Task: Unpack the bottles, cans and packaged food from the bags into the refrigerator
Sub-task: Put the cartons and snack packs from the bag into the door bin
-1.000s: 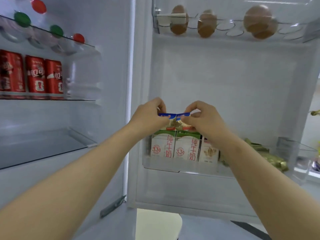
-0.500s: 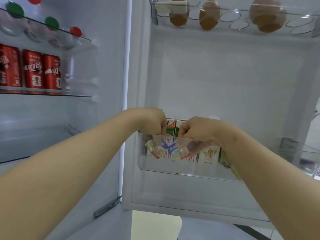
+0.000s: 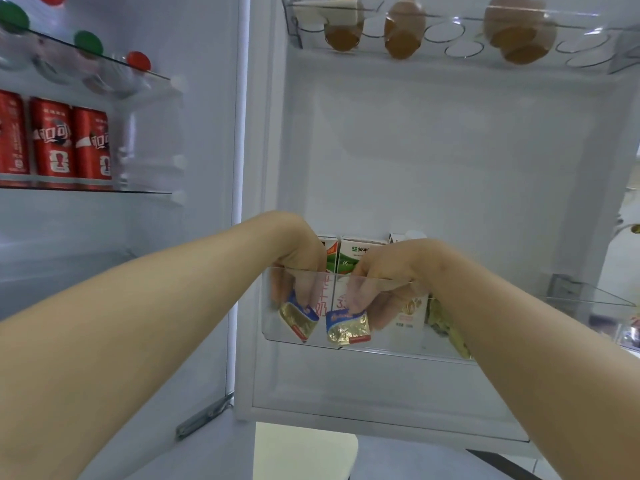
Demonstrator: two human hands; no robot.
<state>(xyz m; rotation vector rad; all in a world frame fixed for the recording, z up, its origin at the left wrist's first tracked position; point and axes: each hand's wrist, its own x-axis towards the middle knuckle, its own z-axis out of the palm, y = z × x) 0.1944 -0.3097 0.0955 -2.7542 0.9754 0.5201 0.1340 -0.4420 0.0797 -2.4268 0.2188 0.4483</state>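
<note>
Door bin (image 3: 381, 346) holds milk cartons (image 3: 356, 259) (upright).

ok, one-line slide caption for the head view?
Left hand and right hand hold two foil packets inside the clear door bin, in front of milk cartons.

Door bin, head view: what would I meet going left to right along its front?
Left foil packet → right foil packet → beige carton → green wrapped pack.
</note>
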